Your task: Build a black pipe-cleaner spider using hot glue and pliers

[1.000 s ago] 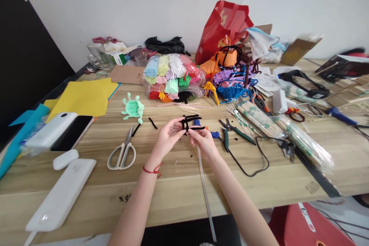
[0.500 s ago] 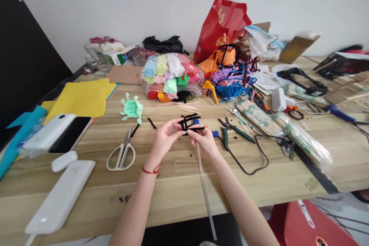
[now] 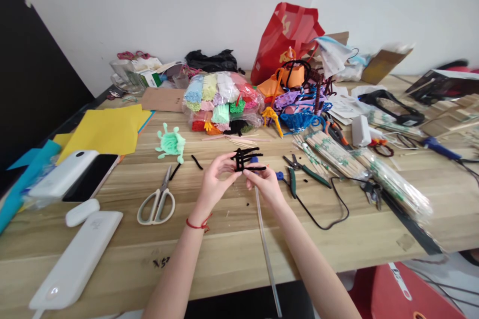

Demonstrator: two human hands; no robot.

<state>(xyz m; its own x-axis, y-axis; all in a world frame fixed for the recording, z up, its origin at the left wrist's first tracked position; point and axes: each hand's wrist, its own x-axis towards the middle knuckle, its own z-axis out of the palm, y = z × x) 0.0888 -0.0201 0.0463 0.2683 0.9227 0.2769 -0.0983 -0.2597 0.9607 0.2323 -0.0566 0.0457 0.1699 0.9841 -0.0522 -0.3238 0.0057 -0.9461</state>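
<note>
Both hands hold a small frame of black pipe cleaners (image 3: 240,159) above the table, its loose ends pointing right. My left hand (image 3: 219,174) grips its left side between thumb and fingers. At its lower right, my right hand (image 3: 264,179) pinches it near the bottom strand. Behind and below my right hand lies a blue glue gun with a long clear glue stick (image 3: 266,254) running toward the table's front edge. White-handled scissors (image 3: 157,204) rest to the left, beside short black pipe cleaner pieces (image 3: 196,162). A mint green pipe cleaner figure (image 3: 171,143) sits further back.
A plastic bag of coloured pipe cleaner bundles (image 3: 222,102) lies at the back. Green-handled pliers (image 3: 305,172) and packs of wooden sticks (image 3: 337,154) are on the right. A phone (image 3: 92,177) and white power bank (image 3: 77,261) lie left. A red bag (image 3: 286,40) stands behind.
The black pipe cleaner frame has turned slightly in my fingers, so its crossing strands show more openly. Both hands keep their hold, and the view has shifted a little.
</note>
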